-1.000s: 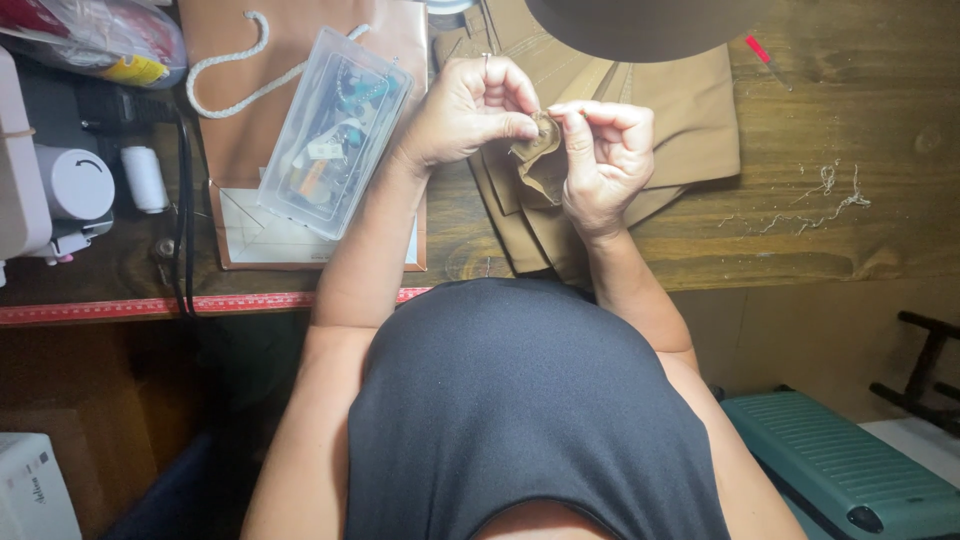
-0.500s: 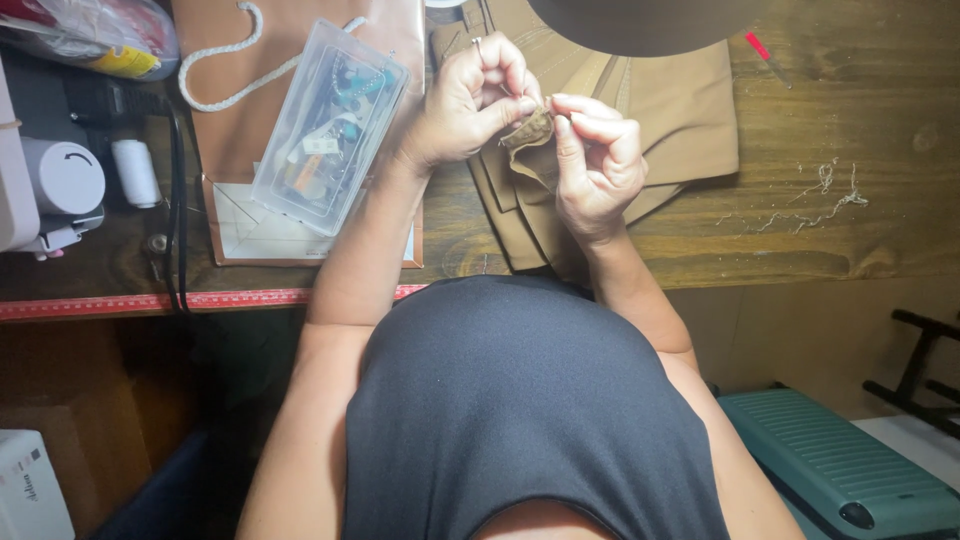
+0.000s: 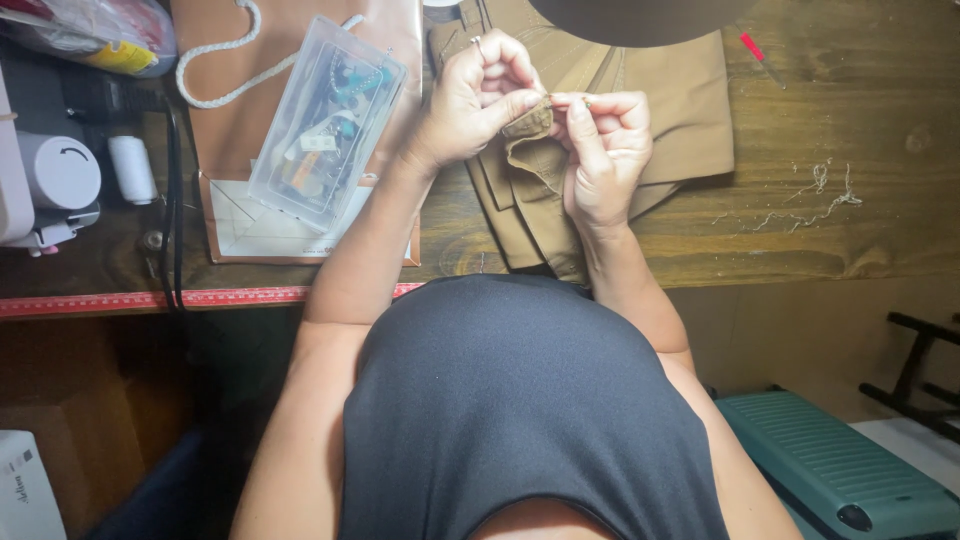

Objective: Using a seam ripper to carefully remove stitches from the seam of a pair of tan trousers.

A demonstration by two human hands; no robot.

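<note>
Where the two hands meet above the wooden table [image 3: 880,90], a folded edge of tan-brown woven fabric [image 3: 535,150] is lifted off the rest of the garment lying flat beneath. The left hand [image 3: 470,100] pinches that edge between thumb and forefinger, fingers curled shut. The right hand [image 3: 600,150] grips the same edge, fingers closed; a needle cannot be made out. Left of the fabric, a clear plastic sewing box [image 3: 325,120] rests on a brown paper bag [image 3: 230,130]. Loose thread scraps [image 3: 815,195] lie to the right.
</note>
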